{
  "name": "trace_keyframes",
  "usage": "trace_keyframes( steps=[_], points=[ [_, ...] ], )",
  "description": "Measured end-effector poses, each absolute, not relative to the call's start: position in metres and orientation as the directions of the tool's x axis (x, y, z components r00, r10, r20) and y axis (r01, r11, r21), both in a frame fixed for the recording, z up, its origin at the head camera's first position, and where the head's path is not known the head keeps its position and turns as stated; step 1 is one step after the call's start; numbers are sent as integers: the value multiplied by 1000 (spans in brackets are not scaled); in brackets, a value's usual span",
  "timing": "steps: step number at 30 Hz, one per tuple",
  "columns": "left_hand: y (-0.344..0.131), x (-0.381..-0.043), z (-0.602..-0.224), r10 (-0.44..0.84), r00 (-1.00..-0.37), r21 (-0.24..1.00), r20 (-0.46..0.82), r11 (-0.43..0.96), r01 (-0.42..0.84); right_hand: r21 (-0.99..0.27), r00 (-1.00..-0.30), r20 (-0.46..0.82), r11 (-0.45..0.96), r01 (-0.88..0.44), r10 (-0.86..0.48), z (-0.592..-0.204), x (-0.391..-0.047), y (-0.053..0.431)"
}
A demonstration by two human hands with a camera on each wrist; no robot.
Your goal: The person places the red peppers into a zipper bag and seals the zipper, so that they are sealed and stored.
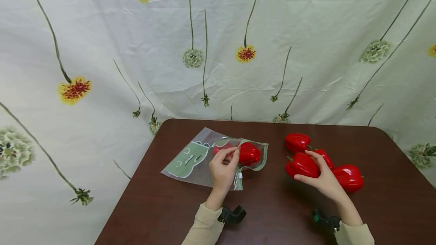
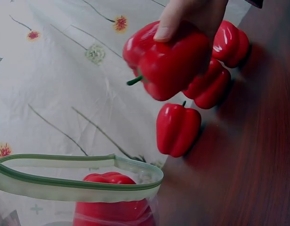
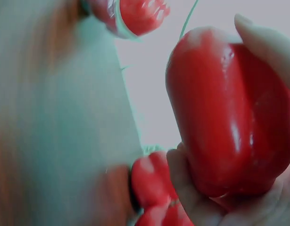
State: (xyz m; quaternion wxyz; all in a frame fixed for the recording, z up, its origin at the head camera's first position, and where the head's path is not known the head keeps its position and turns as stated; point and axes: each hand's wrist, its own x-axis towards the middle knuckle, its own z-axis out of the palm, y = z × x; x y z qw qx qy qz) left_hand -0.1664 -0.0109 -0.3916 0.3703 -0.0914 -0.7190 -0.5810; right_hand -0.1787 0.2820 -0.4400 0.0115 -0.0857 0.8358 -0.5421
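Note:
My right hand (image 1: 326,180) grips a red bell pepper (image 1: 301,166) with a green stem, thumb on one side and fingers on the other. In the left wrist view the held pepper (image 2: 168,63) is clear of the table. My left hand (image 1: 222,171) pinches the edge of a clear zip bag (image 1: 207,175) with a green printed animal face. The bag's green-rimmed mouth (image 2: 78,182) gapes in the left wrist view. Inside the bag is red pepper (image 1: 249,153); it shows on both sides of the left hand, and I cannot tell how many peppers that makes.
Three loose red peppers lie on the dark brown table (image 1: 272,211) near my right hand: a far one (image 1: 297,142), a middle one (image 1: 324,158) and a right one (image 1: 348,178). Behind the table hangs a pale flowered cloth (image 1: 218,78).

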Motion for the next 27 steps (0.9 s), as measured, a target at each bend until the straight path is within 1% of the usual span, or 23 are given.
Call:
trace_keyframes(
  steps=[9, 18, 27],
  points=[
    [-7, -166, -392, -290, -708, 763, 644, 310, 568, -940, -982, 113, 303, -156, -154, -432, -188, 254],
    [-4, -166, -392, -285, -710, 763, 644, 309, 568, -956, -963, 165, 206, -209, -212, -433, -195, 228],
    [-4, -168, -394, -272, -707, 755, 653, 309, 578, -956, -934, 209, 139, -257, -288, -439, -198, 206]
  ],
)
